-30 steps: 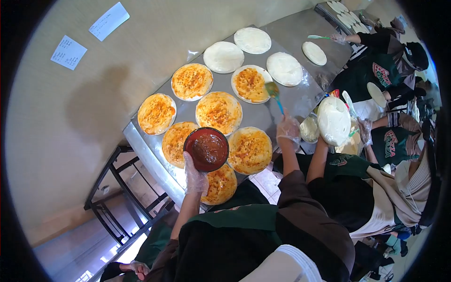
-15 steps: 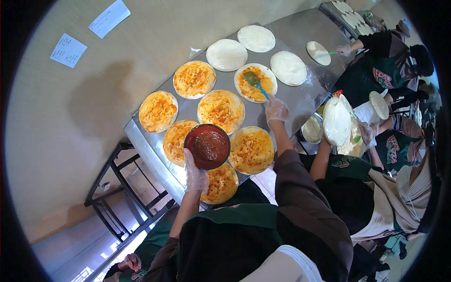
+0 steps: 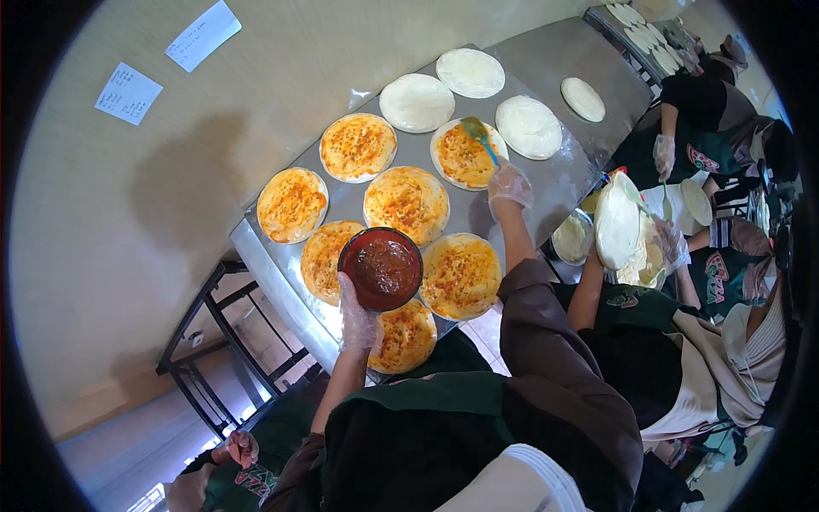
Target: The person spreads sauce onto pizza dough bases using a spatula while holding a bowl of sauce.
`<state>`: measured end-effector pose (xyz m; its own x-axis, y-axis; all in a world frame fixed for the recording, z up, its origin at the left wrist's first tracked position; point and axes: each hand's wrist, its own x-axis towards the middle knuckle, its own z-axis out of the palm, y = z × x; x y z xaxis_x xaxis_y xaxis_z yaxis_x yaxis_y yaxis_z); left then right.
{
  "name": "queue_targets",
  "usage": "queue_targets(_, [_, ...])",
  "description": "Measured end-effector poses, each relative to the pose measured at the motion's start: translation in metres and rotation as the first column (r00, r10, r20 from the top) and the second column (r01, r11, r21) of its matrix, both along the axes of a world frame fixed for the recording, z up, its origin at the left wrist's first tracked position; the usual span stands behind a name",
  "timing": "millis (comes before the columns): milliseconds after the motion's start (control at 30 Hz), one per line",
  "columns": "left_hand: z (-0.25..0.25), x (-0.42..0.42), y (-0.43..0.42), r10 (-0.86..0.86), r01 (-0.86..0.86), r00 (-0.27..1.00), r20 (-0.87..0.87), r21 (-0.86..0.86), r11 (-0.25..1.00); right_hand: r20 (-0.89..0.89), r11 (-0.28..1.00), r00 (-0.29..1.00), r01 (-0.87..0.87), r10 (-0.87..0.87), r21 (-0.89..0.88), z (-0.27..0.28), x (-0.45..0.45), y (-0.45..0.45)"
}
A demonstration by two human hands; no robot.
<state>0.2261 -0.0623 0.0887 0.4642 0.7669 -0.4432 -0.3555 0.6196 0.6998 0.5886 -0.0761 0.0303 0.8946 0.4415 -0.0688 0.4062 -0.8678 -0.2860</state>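
My left hand (image 3: 358, 322), in a clear plastic glove, is closed on a bowl of red sauce (image 3: 381, 268), held above the table's near side. My right hand (image 3: 510, 185), gloved too, grips the blue handle of a spoon (image 3: 483, 138). The spoon's head rests on or just over the upper edge of a sauced dough round (image 3: 461, 158); contact is hard to tell. Several other sauced rounds (image 3: 406, 205) lie around the bowl, one partly hidden beneath it. Plain white dough rounds (image 3: 417, 103) lie beyond them.
The metal table (image 3: 281, 256) runs along a wall carrying two paper notes (image 3: 203, 36). At right, a co-worker holds a white dough round (image 3: 617, 224) near a metal pot (image 3: 570, 237). Another co-worker's gloved hand (image 3: 665, 157) is farther back. A black metal frame (image 3: 223, 341) stands at lower left.
My right hand has shifted slightly right, and the spoon has moved from the round's middle to its upper edge. The far co-worker's hand has drawn back from the farthest dough round.
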Motion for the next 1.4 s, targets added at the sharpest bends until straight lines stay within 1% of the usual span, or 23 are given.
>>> queue_targets(100, [0.001, -0.001, 0.000, -0.039, 0.039, 0.999, -0.026, 0.002, 0.999, 0.030, 0.983, 0.984, -0.176, 0.175, 0.045, -0.005, -0.016, 0.001])
queue_targets(200, [0.000, -0.002, -0.002, -0.015, 0.015, 1.000, -0.010, 0.011, 1.000, -0.044, 0.983, 0.986, -0.158, 0.162, 0.094, 0.008, -0.019, 0.005])
queue_targets(300, [-0.003, -0.008, -0.002, -0.044, 0.042, 0.998, -0.045, -0.044, 0.998, -0.055, 0.991, 0.990, -0.125, 0.127, 0.041, 0.007, -0.003, 0.012])
queue_targets(400, [-0.001, -0.003, -0.004, -0.009, 0.009, 1.000, -0.016, -0.002, 1.000, -0.035, 0.960, 0.960, -0.279, 0.278, -0.021, 0.015, -0.006, 0.008])
queue_targets(433, [0.000, -0.003, -0.003, -0.014, 0.014, 1.000, -0.020, -0.005, 1.000, 0.013, 0.962, 0.962, -0.274, 0.274, 0.010, 0.009, -0.002, 0.010])
queue_targets(500, [0.002, -0.005, -0.006, -0.030, 0.029, 0.999, -0.034, -0.023, 0.999, 0.100, 0.963, 0.962, -0.262, 0.255, 0.063, -0.008, 0.007, 0.009])
queue_targets(600, [0.002, -0.006, -0.006, -0.059, 0.058, 0.998, -0.028, -0.007, 0.998, 0.091, 0.985, 0.981, -0.170, 0.171, -0.012, -0.011, 0.031, 0.010])
queue_targets(700, [0.006, -0.007, -0.009, -0.039, 0.039, 0.999, -0.023, -0.007, 0.999, 0.062, 0.995, 0.995, -0.069, 0.073, -0.069, -0.012, 0.039, -0.017])
queue_targets(767, [0.003, -0.007, -0.010, -0.016, 0.017, 0.999, -0.035, 0.002, 1.000, 0.052, 0.998, 0.997, 0.052, -0.050, -0.042, -0.018, 0.021, -0.055])
queue_targets(833, [0.000, -0.009, -0.010, -0.002, 0.002, 0.999, -0.032, -0.007, 1.000, -0.007, 0.991, 0.992, 0.125, -0.126, -0.056, 0.002, -0.015, -0.088])
queue_targets(933, [-0.001, -0.008, -0.010, 0.008, -0.009, 1.000, -0.015, -0.030, 1.000, -0.079, 0.997, 0.994, 0.074, -0.072, 0.015, 0.018, -0.041, -0.110])
queue_targets(967, [-0.001, -0.009, -0.010, 0.005, -0.005, 1.000, -0.021, -0.030, 1.000, -0.100, 0.997, 0.992, 0.074, -0.074, 0.000, 0.025, -0.039, -0.106])
queue_targets(1000, [0.000, -0.009, -0.012, -0.001, 0.000, 1.000, -0.030, -0.031, 1.000, -0.124, 0.997, 0.989, 0.077, -0.079, -0.015, 0.051, -0.041, -0.091])
queue_targets(1033, [0.000, -0.008, -0.014, -0.004, 0.003, 0.999, -0.041, -0.029, 1.000, -0.148, 0.996, 0.985, 0.083, -0.086, -0.031, 0.064, -0.040, -0.083])
queue_targets(1067, [0.000, -0.006, -0.014, -0.008, 0.007, 0.999, -0.050, -0.023, 1.000, -0.120, 0.996, 0.989, 0.081, -0.083, -0.025, 0.047, -0.031, -0.082])
queue_targets(1100, [0.001, -0.003, -0.013, -0.011, 0.010, 0.998, -0.057, -0.015, 1.000, -0.090, 0.997, 0.993, 0.079, -0.080, -0.018, 0.017, -0.022, -0.080])
queue_targets(1133, [0.000, -0.001, -0.014, -0.015, 0.015, 0.998, -0.059, -0.006, 1.000, -0.062, 0.997, 0.995, 0.077, -0.078, -0.009, 0.012, -0.023, -0.079])
queue_targets(1167, [-0.003, 0.003, -0.014, -0.019, 0.019, 0.998, -0.061, 0.005, 1.000, -0.122, 0.993, 0.986, 0.109, -0.112, -0.035, 0.008, -0.030, -0.086])
queue_targets(1233, [-0.010, 0.012, -0.012, -0.020, 0.020, 0.999, -0.044, 0.016, 1.000, -0.238, 0.984, 0.956, 0.155, -0.173, -0.091, 0.033, -0.074, -0.105])
queue_targets(1333, [-0.032, 0.028, 0.001, -0.097, 0.096, 0.995, 0.018, 0.054, 0.994, -0.318, 0.982, 0.947, 0.019, 0.043, 0.190, 0.021, -0.102, -0.146])
queue_targets(1400, [-0.069, 0.043, 0.013, -0.122, 0.116, 0.989, 0.079, 0.077, 0.990, -0.428, 0.885, 0.871, -0.019, 0.243, 0.464, 0.025, -0.115, -0.152])
